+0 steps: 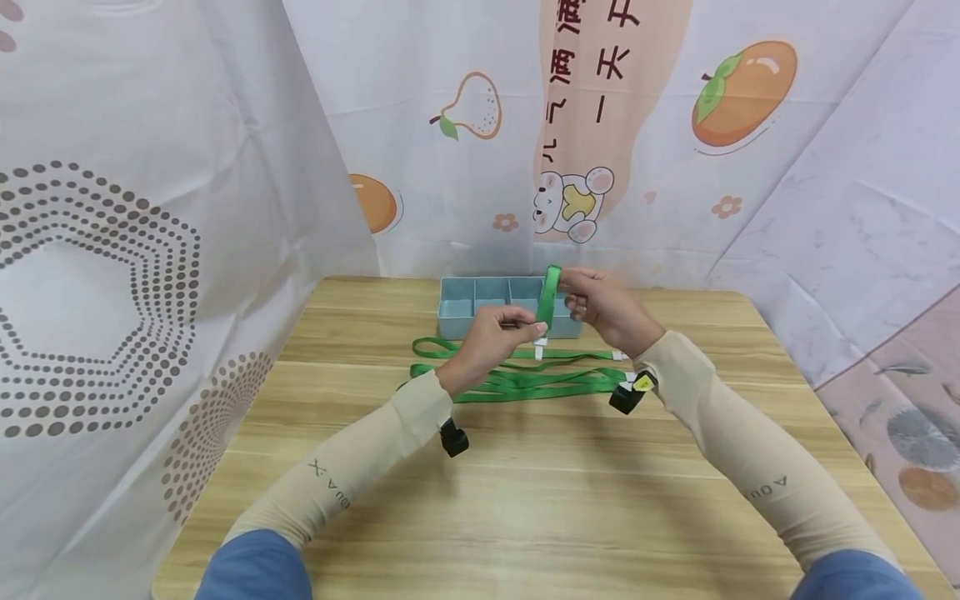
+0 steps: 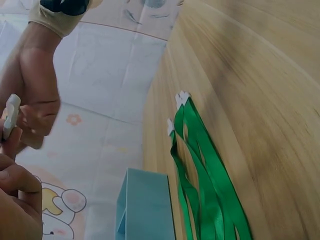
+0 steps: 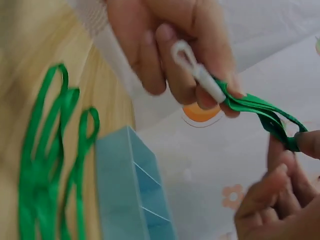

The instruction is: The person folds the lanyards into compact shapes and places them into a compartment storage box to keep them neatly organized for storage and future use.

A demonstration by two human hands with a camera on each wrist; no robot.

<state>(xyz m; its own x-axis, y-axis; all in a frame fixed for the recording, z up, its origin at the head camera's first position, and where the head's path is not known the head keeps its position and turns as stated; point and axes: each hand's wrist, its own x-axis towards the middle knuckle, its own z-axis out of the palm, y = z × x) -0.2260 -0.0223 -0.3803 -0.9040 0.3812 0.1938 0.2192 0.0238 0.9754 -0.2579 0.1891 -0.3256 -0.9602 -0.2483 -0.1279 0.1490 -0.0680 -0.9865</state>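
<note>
Folded green lanyard (image 1: 549, 302) held upright above table

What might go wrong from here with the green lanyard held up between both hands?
The left hand only pinches the lanyard near its white clip, so it may slip free. The right hand holds the folded top, which could unfold if the grip loosens. The loose lanyards on the table lie just below and might tangle with it.

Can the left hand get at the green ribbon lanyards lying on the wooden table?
Probably yes: the green ribbon lanyards lie uncovered just below the left hand, but it first must release the folded green lanyard it pinches.
</note>
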